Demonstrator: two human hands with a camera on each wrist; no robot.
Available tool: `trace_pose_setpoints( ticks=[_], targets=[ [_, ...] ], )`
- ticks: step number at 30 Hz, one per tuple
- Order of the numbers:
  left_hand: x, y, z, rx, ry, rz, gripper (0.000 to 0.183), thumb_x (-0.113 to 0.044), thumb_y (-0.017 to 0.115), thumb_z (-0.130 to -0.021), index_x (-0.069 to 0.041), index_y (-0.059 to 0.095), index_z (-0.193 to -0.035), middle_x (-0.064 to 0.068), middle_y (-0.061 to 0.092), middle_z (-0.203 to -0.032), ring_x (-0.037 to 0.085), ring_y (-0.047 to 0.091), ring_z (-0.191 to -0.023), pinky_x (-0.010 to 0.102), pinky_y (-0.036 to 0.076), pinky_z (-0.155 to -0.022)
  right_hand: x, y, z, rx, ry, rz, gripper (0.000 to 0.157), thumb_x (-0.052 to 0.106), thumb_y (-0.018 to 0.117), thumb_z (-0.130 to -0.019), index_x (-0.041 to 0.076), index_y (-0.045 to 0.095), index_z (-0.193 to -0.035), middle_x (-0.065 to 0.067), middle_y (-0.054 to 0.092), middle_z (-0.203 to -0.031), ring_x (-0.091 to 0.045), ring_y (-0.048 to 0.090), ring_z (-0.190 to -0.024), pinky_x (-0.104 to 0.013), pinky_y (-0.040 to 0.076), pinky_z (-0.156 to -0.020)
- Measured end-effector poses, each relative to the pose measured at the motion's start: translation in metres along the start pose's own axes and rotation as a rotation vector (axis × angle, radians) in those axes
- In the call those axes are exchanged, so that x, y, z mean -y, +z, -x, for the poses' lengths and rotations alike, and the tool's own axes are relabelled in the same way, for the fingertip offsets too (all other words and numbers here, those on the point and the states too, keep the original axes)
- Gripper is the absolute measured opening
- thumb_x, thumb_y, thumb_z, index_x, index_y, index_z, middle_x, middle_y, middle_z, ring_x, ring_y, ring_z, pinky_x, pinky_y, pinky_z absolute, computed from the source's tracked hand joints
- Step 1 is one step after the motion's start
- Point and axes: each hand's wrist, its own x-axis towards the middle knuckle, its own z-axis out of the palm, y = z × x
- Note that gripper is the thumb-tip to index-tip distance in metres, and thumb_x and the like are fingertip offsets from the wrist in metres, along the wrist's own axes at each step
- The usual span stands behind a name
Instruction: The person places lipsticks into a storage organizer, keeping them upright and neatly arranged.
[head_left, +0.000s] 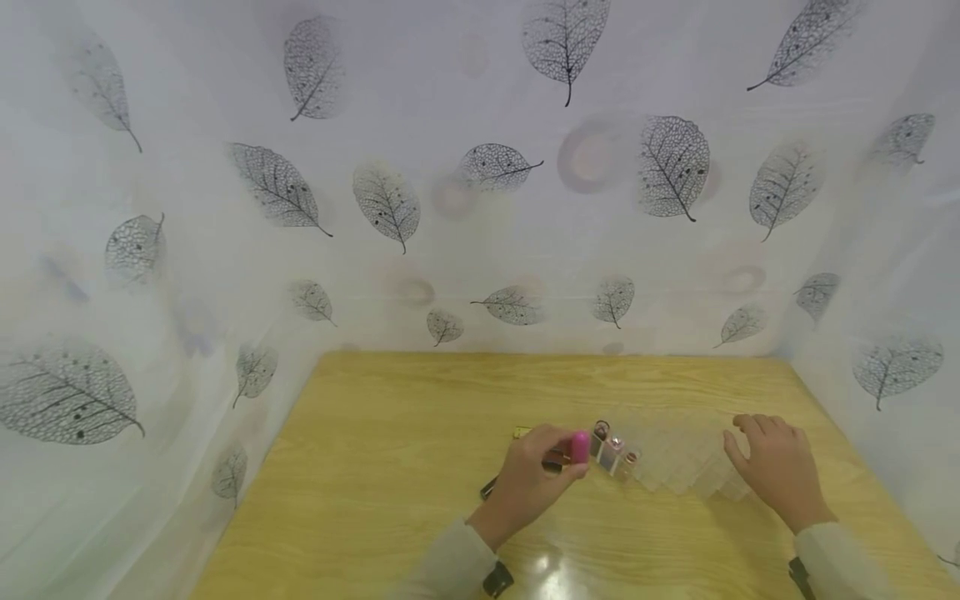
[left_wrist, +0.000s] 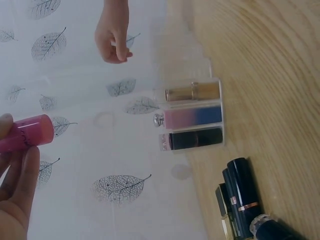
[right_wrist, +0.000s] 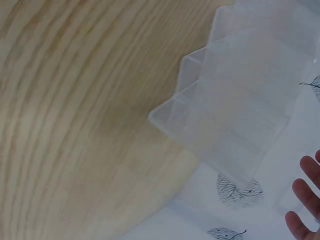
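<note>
While a pink tube [head_left: 580, 447] is pinched by the left hand [head_left: 527, 481], lower centre of the frame, the right hand [head_left: 780, 468] is held relaxed, lower right; between them, a clear organizer [head_left: 671, 452] is backed by leaf-printed sheeting [head_left: 480, 237].

Curtained booth [head_left: 885, 275], leaf-print drapes [head_left: 435, 100], wooden tabletop [head_left: 375, 450]

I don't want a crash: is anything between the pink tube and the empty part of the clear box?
Yes, sideways: three lipsticks stand in the left end of the clear box. The left hand holds the pink tube higher than their tops, so going over looks open. The right hand is by the right end, not between.
</note>
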Motion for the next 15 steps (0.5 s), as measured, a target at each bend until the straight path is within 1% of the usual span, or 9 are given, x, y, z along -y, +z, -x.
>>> trace_pose_setpoints(
  ticks=[2,4,5,7,9,11,15],
  targets=[
    [0.000,0.000,0.000,0.003,-0.003,0.002,0.033,-0.006,0.072,-0.078,0.000,0.061,-0.108,0.011,0.065,-0.099,0.011,0.066,-0.085,0.009,0.051,-0.073,-0.011,0.003,0.007,0.025,0.031,0.025,0.050,0.038,0.040,-0.091,-0.007,0.061,-0.086,-0.022,0.065,-0.075,-0.039,0.059,-0.066,-0.055,0.046,-0.056],
    [-0.001,-0.001,0.000,0.006,-0.004,-0.001,0.033,-0.006,0.072,-0.078,0.000,0.061,-0.108,0.011,0.065,-0.099,0.011,0.066,-0.085,0.010,0.051,-0.073,-0.020,0.005,0.013,0.070,0.074,0.037,0.037,0.029,0.052,-0.085,-0.007,0.060,-0.088,-0.024,0.064,-0.077,-0.040,0.059,-0.065,-0.056,0.045,-0.056],
    [-0.001,-0.001,0.000,0.007,-0.005,-0.002,0.033,-0.006,0.072,-0.078,0.000,0.061,-0.108,0.011,0.065,-0.099,0.011,0.066,-0.085,0.010,0.051,-0.073,-0.024,0.006,0.016,0.095,0.094,0.042,0.033,0.024,0.057,-0.081,-0.008,0.060,-0.089,-0.025,0.064,-0.078,-0.040,0.059,-0.066,-0.056,0.045,-0.056],
    [-0.001,-0.001,0.001,0.010,-0.005,-0.006,0.033,-0.006,0.072,-0.078,0.000,0.061,-0.108,0.011,0.065,-0.099,0.011,0.066,-0.085,0.010,0.051,-0.073,-0.031,0.008,0.022,0.150,0.130,0.055,0.030,0.019,0.063,-0.077,-0.008,0.059,-0.090,-0.027,0.063,-0.080,-0.041,0.058,-0.066,-0.057,0.045,-0.056],
    [-0.001,-0.001,0.001,0.014,-0.004,-0.008,0.033,-0.006,0.072,-0.078,0.000,0.061,-0.108,0.011,0.066,-0.100,0.011,0.066,-0.086,0.010,0.051,-0.074,-0.036,0.009,0.026,0.197,0.144,0.068,0.031,0.018,0.065,-0.076,-0.009,0.057,-0.090,-0.027,0.062,-0.077,-0.041,0.057,-0.064,-0.055,0.045,-0.053],
    [-0.001,-0.001,0.001,0.019,-0.005,-0.008,0.032,-0.006,0.071,-0.078,0.000,0.061,-0.108,0.011,0.066,-0.100,0.011,0.066,-0.086,0.010,0.051,-0.074,-0.040,0.009,0.028,0.253,0.165,0.072,0.030,0.019,0.064,-0.078,-0.009,0.056,-0.085,-0.025,0.059,-0.071,-0.038,0.054,-0.058,-0.052,0.043,-0.048],
    [-0.002,-0.002,0.001,0.026,-0.008,-0.006,0.032,-0.007,0.071,-0.079,0.000,0.061,-0.108,0.011,0.066,-0.101,0.011,0.066,-0.087,0.010,0.051,-0.074,-0.045,0.007,0.031,0.420,0.249,0.064,0.035,0.025,0.059,-0.085,-0.010,0.054,-0.083,-0.020,0.055,-0.067,-0.033,0.051,-0.055,-0.049,0.040,-0.046]
  ],
)
